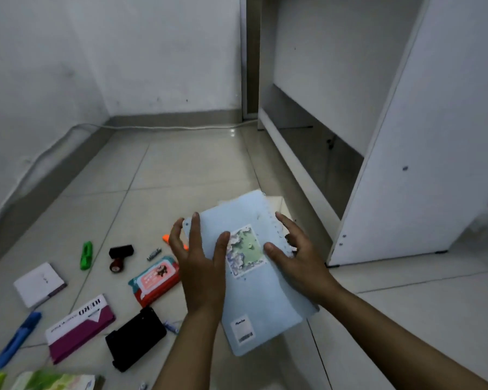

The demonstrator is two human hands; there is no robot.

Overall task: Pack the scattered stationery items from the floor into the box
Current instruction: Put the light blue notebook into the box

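A light blue spiral notebook (261, 299) with a green-and-white picture on its cover is held above the floor in both hands. My left hand (202, 266) grips its left edge, thumb on the cover. My right hand (296, 257) holds the spiral side on the right. Behind the notebook's far end shows a pale corner of what may be the box (276, 202), mostly hidden. Scattered on the tiles to the left lie a red wipes pack (155, 280), a black case (137, 340), a purple-and-white box (79, 327), a blue pen (17, 339), a white notepad (38, 284) and a green clip (86, 254).
A black stamp (120, 256) and a small battery (154, 254) sit near an orange marker (166, 237). A white desk panel (423, 153) stands to the right. A cable (164, 127) runs along the far wall. Greenish packs (51, 381) lie at the bottom left edge.
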